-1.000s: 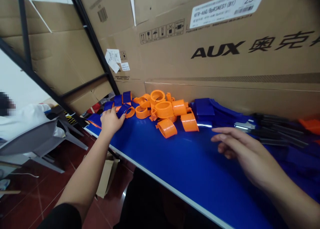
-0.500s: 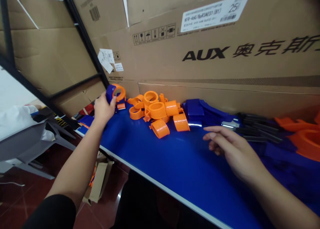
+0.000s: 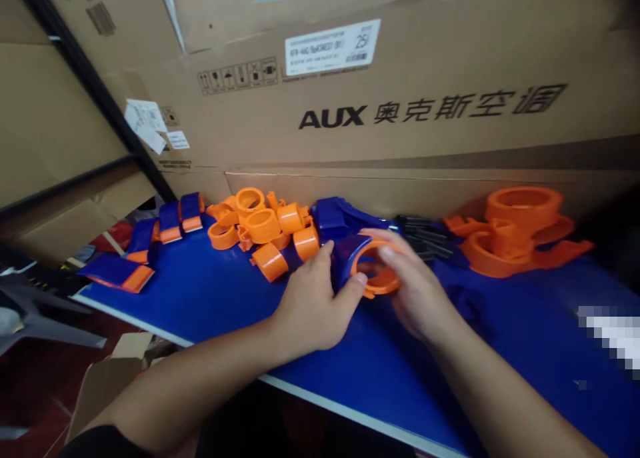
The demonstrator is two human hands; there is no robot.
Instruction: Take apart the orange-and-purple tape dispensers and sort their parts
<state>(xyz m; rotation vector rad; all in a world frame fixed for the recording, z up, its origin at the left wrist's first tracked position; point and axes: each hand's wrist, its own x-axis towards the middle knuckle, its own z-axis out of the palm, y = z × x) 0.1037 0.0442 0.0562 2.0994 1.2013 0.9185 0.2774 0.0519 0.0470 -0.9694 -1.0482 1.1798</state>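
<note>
Over the middle of the table both hands are closed around one tape dispenser, with a blue body (image 3: 345,253) and an orange ring (image 3: 380,286). My left hand (image 3: 310,308) grips it from the left, thumb on the ring's near edge. My right hand (image 3: 423,295) wraps the ring's right side, its fingertips partly hidden behind and inside it. Just left of the hands lies a pile of loose orange rings (image 3: 263,226). Behind them are blue dispenser bodies (image 3: 331,217), partly covered by the hands. Black strip-like parts (image 3: 425,237) lie beyond my right hand.
Several blue-and-orange dispensers (image 3: 117,271) line the table's left end. Larger orange parts (image 3: 524,208) are stacked at the back right. A big cardboard box (image 3: 225,131) walls off the rear. An open carton (image 3: 107,378) stands below the front edge of the blue table (image 3: 210,305).
My left hand has come from the table's left end to the middle. My right hand has closed on a dispenser there; whether it is the one held earlier, I cannot tell. The view has turned right.
</note>
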